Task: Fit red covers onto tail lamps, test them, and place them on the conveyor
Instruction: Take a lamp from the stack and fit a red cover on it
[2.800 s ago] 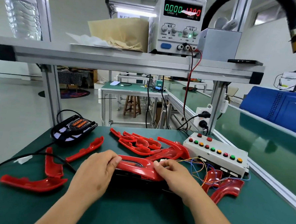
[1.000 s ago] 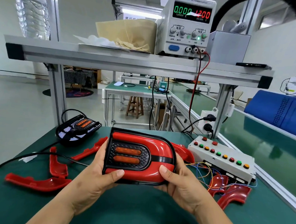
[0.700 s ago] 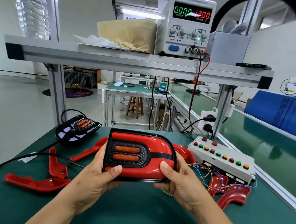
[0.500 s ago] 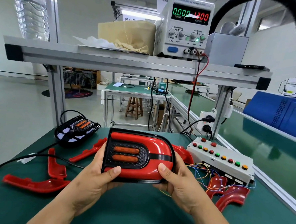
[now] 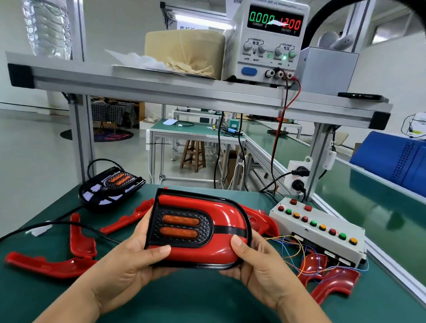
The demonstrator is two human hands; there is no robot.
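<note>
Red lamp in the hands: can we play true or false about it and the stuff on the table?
1. The left hand and the right hand both hold the tail lamp. True.
2. The tail lamp lies flat on the table. False: it is tilted up, its face toward the camera.
3. The green digits on the power supply read 0.000. True.
4. The button box sits left of the tail lamp. False: it sits to its right.
5. The second lamp at the back left has no red cover. True.
</note>
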